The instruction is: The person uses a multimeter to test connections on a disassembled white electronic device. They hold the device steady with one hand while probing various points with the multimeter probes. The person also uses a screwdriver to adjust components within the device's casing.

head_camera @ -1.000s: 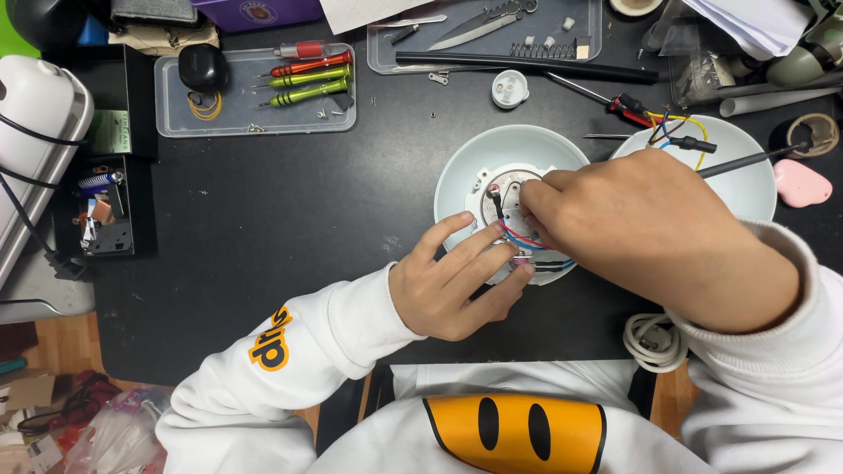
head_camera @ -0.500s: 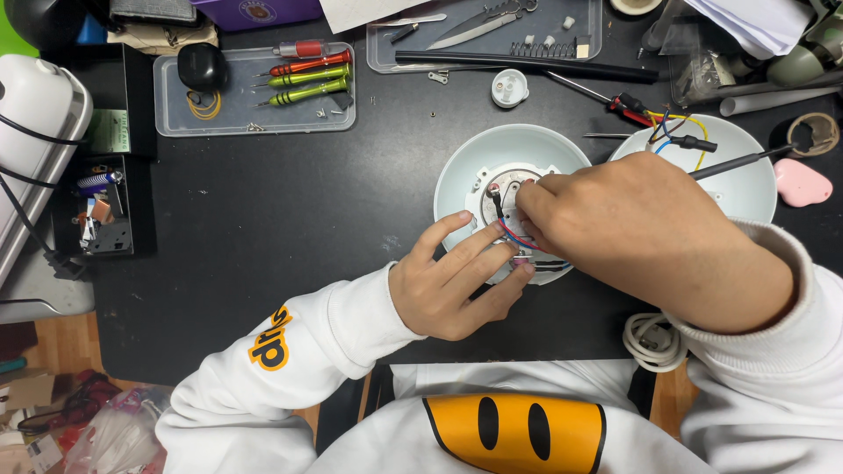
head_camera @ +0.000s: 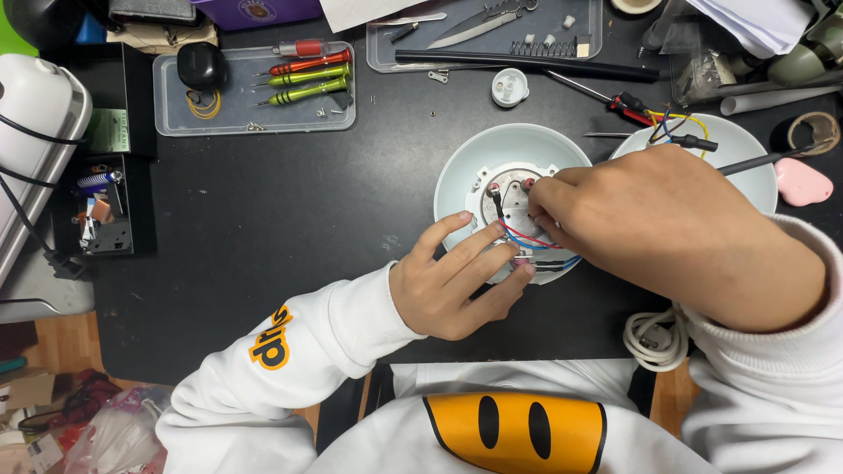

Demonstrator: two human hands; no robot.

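At centre frame, my left hand (head_camera: 457,285) steadied the white round housing (head_camera: 492,158) on the black table (head_camera: 290,219), fingers pressed on its wires (head_camera: 518,235); my right hand (head_camera: 650,219) pinched a wire there.

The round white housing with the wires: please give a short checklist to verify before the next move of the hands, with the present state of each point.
1. Left hand steadies the round white housing: ok.
2. Right hand fingers at the inner plate: ok.
3. Red and blue wires lie free, not trapped under fingers: cannot tell.
4. Screwdrivers lie in the clear tray: ok.
5. Coiled white cord is apart from the housing: ok.
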